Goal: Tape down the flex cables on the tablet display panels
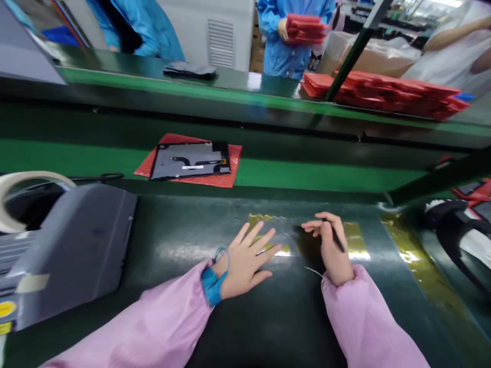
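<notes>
My left hand (243, 266) is spread palm down over the dark green work mat (172, 225), fingers apart and holding nothing. A blue wrist strap (213, 286) circles that wrist. To its right, my right hand (334, 258) grips a slim black pen-like tool (338, 239) between thumb and fingers; whether it is a pen or tweezers does not show. Beneath and beside the hands, yellow film strips (355, 239) lie on the mat. Farther off, a tablet screen panel (180, 156) rests back side up on a red bubble-wrap bag (236, 161).
At left stands a grey machine (88, 245) with a roll of tape (5, 204) on it. A black and white device (454, 225) sits at right. Red bags (399, 94) are piled on the raised shelf by a post (356, 48). Co-workers stand behind; one holds red bags (306, 29).
</notes>
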{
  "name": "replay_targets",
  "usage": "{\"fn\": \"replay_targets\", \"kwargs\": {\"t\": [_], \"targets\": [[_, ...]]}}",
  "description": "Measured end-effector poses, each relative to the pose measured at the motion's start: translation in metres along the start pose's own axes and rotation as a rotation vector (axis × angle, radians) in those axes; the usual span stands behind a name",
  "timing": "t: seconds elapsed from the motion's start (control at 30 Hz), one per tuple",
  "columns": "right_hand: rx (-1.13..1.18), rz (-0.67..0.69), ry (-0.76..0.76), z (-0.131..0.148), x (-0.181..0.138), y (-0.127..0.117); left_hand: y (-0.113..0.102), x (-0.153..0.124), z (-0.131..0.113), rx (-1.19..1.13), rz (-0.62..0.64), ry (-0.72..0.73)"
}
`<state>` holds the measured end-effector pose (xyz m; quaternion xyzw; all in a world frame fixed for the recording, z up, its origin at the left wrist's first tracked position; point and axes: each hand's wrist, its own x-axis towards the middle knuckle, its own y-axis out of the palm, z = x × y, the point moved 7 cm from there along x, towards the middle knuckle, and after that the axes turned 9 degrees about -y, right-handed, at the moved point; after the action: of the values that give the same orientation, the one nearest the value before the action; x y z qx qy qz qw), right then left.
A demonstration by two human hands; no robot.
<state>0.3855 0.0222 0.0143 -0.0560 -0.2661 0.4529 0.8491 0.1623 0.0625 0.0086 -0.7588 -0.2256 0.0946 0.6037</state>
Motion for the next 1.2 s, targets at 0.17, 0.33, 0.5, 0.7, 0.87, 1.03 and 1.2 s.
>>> {"fn": "replay_targets", "kwargs": {"t": [0.17, 0.33, 0.5, 0.7, 0.87, 1.03, 1.2], "targets": [[0.183, -0.143, 0.293, -0.025, 0.006, -0.033, -0.003, -0.029, -0.003, 0.093, -0.103, -0.108], [0.148, -0.105, 0.309, -0.024, 0.003, -0.035, -0.004, -0.033, -0.007, 0.112, -0.145, -0.12], [0.09, -0.084, 0.3, -0.021, -0.002, -0.03, -0.002, -0.032, -0.007, 0.081, -0.143, -0.135], [0.065, -0.086, 0.306, -0.022, 0.001, -0.031, -0.001, -0.031, -0.006, 0.036, -0.105, -0.156], [0.072, -0.08, 0.33, -0.023, 0.002, -0.031, 0.0, -0.03, -0.007, 0.001, -0.084, -0.16], [0.172, -0.131, 0.307, -0.019, 0.001, -0.032, -0.006, -0.037, -0.002, -0.153, -0.039, -0.141], [0.169, -0.093, 0.317, -0.025, -0.015, -0.048, -0.028, -0.094, 0.021, -0.797, 0.125, -0.253]]}}
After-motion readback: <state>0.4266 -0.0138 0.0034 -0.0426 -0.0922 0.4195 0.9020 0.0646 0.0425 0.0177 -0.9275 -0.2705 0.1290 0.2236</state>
